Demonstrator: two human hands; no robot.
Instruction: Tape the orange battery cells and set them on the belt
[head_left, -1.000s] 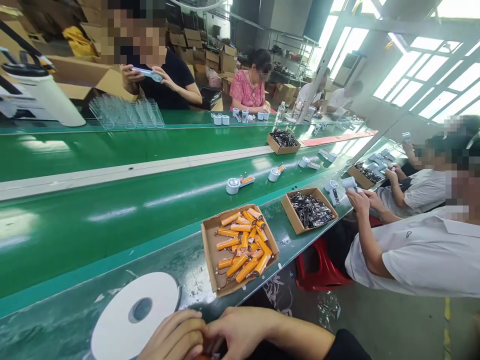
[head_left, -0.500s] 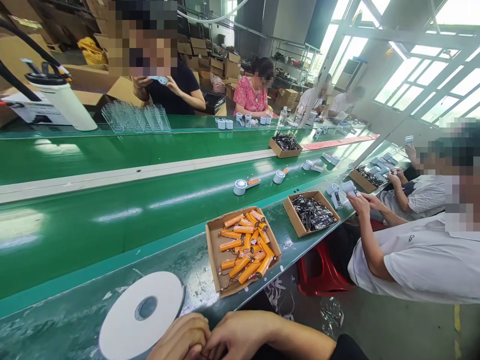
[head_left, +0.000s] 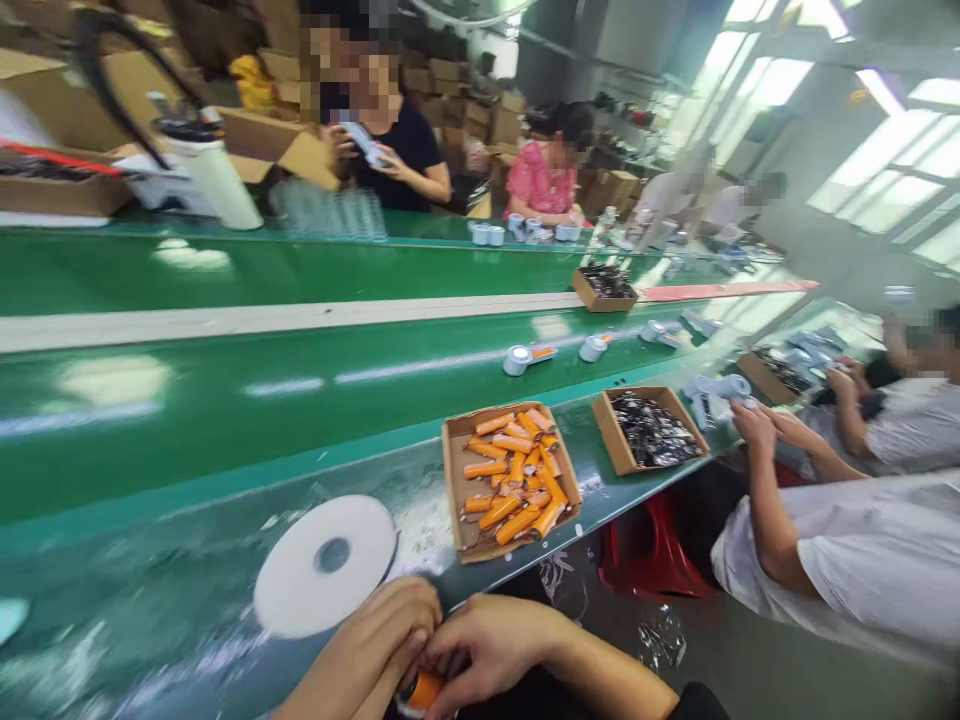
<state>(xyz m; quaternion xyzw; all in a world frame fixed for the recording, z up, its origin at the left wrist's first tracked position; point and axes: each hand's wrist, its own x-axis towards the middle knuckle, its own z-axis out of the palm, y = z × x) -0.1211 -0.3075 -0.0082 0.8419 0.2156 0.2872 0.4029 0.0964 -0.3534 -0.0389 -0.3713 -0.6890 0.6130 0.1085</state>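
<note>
- Stretching ahead of the left grip and the right grip, the green desk runs off across the room.
- A person in a white shirt sits well to the right of the right grip, near a red stool.
- Ahead and right of both grips, I see a cardboard tray of loose orange cylinders lying at mixed angles.
- A flat white disc with a round hole lies just ahead of the left grip.
- Farther off, beyond the tray from the grips, stands a box of black pieces.
- Well ahead of the grips, pale round-headed devices lie in a spaced row.
- One orange-wrapped cylinder sits low between the grips, both closed around it, fingers bent and partly hiding it.
</note>
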